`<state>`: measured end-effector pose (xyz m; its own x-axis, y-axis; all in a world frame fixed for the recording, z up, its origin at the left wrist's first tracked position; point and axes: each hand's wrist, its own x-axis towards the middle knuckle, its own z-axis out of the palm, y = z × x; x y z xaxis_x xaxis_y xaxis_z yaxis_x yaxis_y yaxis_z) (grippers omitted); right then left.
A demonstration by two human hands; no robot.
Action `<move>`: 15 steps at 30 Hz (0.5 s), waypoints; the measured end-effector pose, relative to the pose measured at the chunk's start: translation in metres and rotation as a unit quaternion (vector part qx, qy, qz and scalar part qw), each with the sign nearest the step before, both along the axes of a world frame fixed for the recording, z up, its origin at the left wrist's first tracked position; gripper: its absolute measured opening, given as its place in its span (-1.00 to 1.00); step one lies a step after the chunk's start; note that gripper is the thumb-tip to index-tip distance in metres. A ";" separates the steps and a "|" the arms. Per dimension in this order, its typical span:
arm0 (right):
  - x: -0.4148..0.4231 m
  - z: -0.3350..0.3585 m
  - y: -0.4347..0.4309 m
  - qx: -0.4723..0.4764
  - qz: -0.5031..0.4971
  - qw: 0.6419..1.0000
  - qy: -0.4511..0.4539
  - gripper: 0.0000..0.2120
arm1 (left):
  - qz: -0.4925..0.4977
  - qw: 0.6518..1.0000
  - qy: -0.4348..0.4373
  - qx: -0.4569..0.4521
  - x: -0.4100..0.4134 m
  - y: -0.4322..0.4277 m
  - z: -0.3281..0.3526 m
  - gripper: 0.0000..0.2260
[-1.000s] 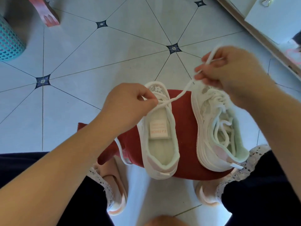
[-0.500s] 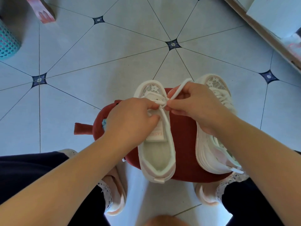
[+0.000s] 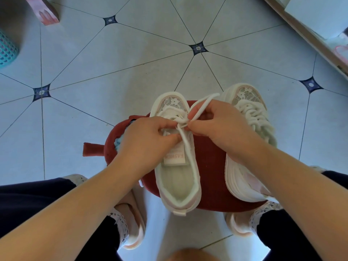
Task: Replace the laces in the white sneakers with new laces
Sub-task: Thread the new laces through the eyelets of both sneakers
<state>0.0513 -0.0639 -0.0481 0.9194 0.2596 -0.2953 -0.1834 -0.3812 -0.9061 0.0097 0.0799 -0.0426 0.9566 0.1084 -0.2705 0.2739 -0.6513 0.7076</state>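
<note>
- Tiled floor [image 3: 131,59]: pale tiles with dark diamond insets.
- Red cushion [image 3: 211,166]: round, on the floor between the person's feet; carries both sneakers.
- Near sneaker [image 3: 177,183]: white, upright, toe pointing away, tongue label showing, laced only at the toe end.
- Second sneaker [image 3: 250,117]: to its right, tipped onto its side, fully laced.
- Left hand [image 3: 145,142]: fingers curled, thumb and forefinger pinching the lace at the near sneaker's front eyelets.
- Right hand [image 3: 218,127]: fingers curled, fingertips pinching the same lace, almost touching the left hand's.
- Lace [image 3: 185,142]: white, flat; one strand trails from the pinch down the tongue, another loops past the right hand's fingers toward the toe.
</note>
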 end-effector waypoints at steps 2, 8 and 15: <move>0.000 0.002 -0.001 -0.017 0.011 1.000 -0.006 -0.77 | 0.000 1.000 0.008 -0.010 0.000 -0.001 0.000 -0.81; 0.002 0.002 -0.003 -0.008 0.038 0.999 -0.005 -0.77 | 0.101 0.967 0.098 -0.213 0.003 0.006 0.002 -0.91; 0.008 0.004 -0.005 -0.006 -0.064 0.995 -0.080 -0.76 | 0.128 0.967 0.112 -0.190 0.006 0.003 0.000 -0.88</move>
